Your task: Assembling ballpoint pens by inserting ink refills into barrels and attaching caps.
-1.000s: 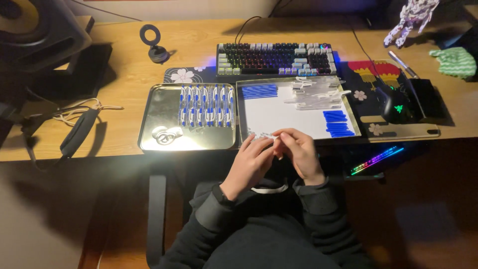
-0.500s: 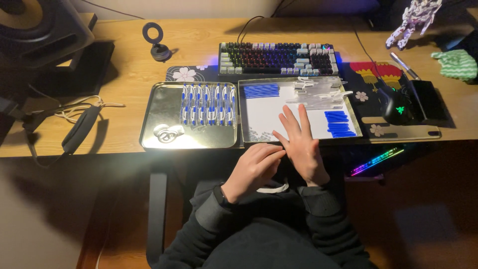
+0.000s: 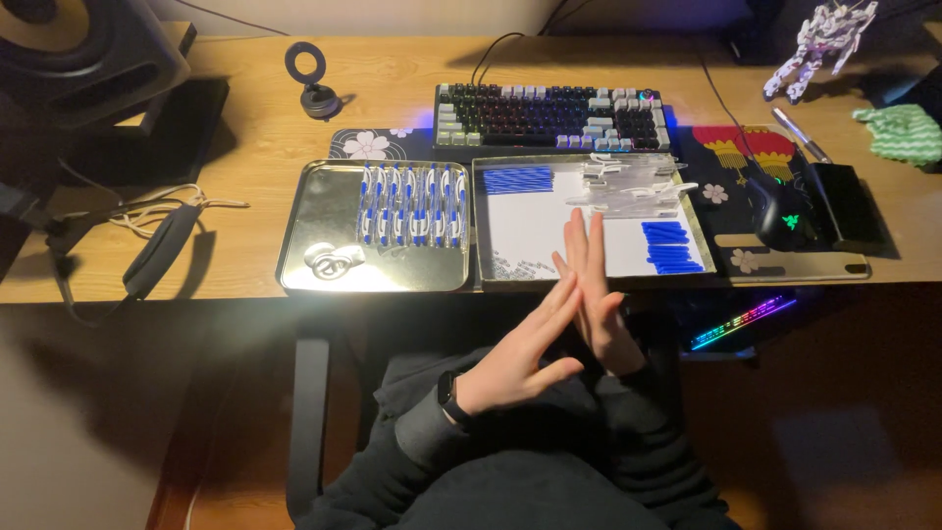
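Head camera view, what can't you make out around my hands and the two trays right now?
- Whether anything sits between the left hand and right hand: palms pressed together hide it.
- Small pieces in the right tray: too small; right hand covers part.
- Object in the left tray corner: glare.
- Speaker: cut off by the edge.

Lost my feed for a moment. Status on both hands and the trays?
Left hand and right hand open, palms pressed together, holding nothing. Right tray nearest, blue pieces inside. Nothing in the way.

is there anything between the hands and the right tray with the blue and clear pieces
Nothing visible. The left hand and right hand are open and pressed together at the near edge of the right tray; the right fingertips already reach over its white sheet.
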